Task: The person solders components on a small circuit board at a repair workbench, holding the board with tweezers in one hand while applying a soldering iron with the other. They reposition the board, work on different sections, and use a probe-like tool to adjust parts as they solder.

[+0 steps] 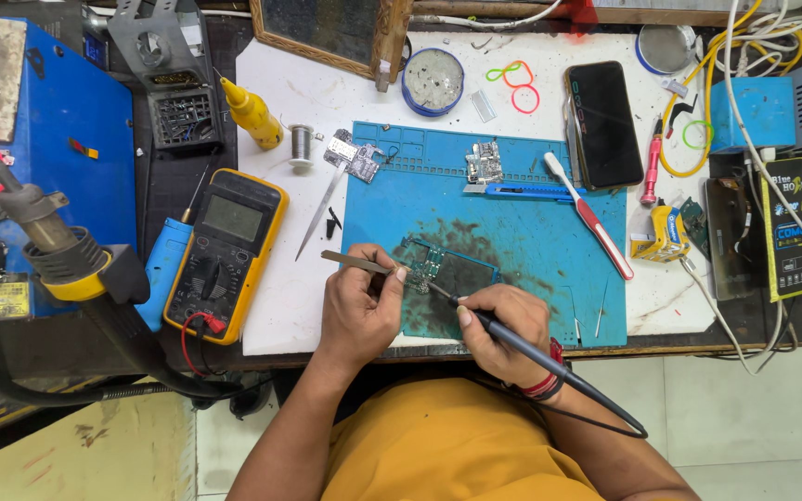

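Observation:
My left hand (361, 309) grips metal tweezers (350, 261) whose free end points left, over the near edge of a blue work mat (531, 237). My right hand (505, 331) holds a black soldering iron (503, 329) like a pen, its tip against a green circuit board (431, 263) lying on the mat. The iron's black cord (605, 408) trails off to the right, past my red wristband. Both hands sit close together at the board.
A yellow multimeter (225, 252) lies left of the mat, with a hot-air gun (58, 246) and blue station (44, 139) further left. On or by the mat lie a toothbrush (589, 215), a blue knife (522, 191), a phone (602, 123), a yellow bottle (252, 114) and a round tin (433, 81).

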